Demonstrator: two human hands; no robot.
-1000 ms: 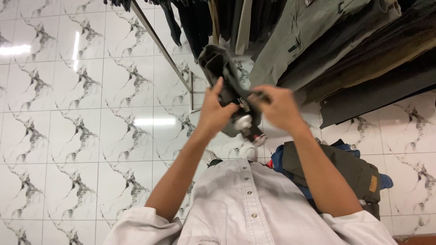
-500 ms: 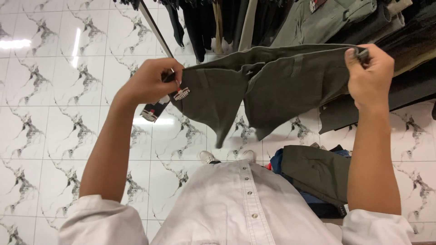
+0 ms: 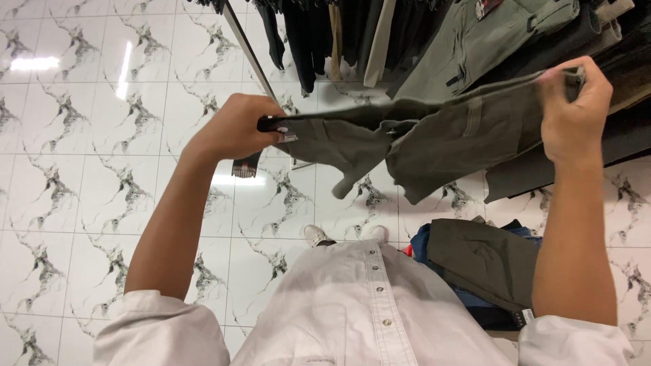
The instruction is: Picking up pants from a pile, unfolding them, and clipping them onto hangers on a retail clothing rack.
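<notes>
Left hand (image 3: 234,129) and right hand (image 3: 573,108), bunched together a second ago, now stand well apart, each gripping one end of the olive trousers (image 3: 434,139), stretched by the waistband above the tiled floor (image 3: 81,169), legs dangling, so unfolding looks complete.

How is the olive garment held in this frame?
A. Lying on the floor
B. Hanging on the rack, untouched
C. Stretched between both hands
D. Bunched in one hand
C: the left hand and right hand each grip an end of the olive garment, spread in the air between them.
</notes>
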